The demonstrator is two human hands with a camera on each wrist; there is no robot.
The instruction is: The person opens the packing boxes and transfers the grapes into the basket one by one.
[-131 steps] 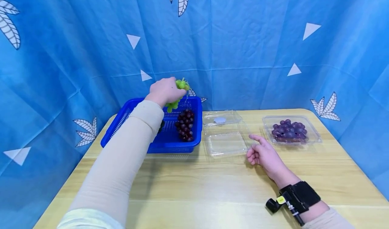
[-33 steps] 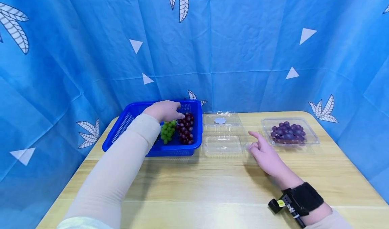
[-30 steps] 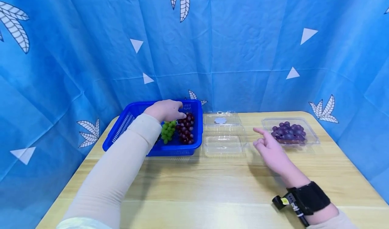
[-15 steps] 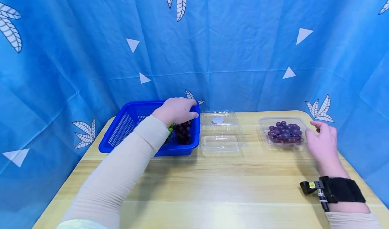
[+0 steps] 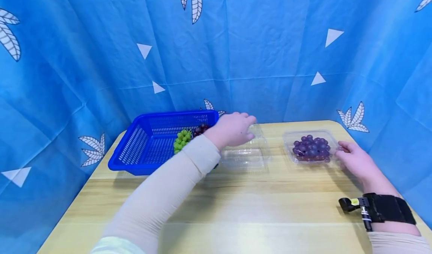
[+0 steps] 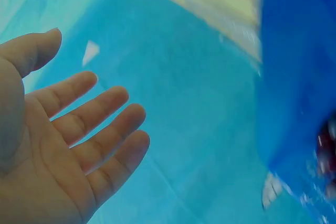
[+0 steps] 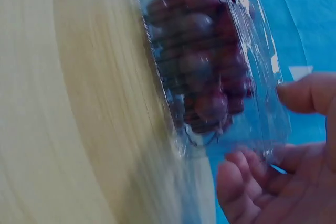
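Note:
My left hand hovers with spread fingers over the clear clamshell container, whose lid lies back behind it. In the left wrist view the left palm holds nothing. At the right, my right hand pinches the near right edge of another clear plastic container with purple grapes inside. The right wrist view, slightly blurred, shows the thumb at the container's rim and curled fingers below it.
A blue plastic basket stands at the left. It holds green grapes and dark red grapes, partly hidden by the left arm. A blue curtain hangs behind the wooden table.
My left hand set green grapes down in the basket, then moved right to above the open container. My right hand left that container's side and took hold of the purple-grape container's edge.

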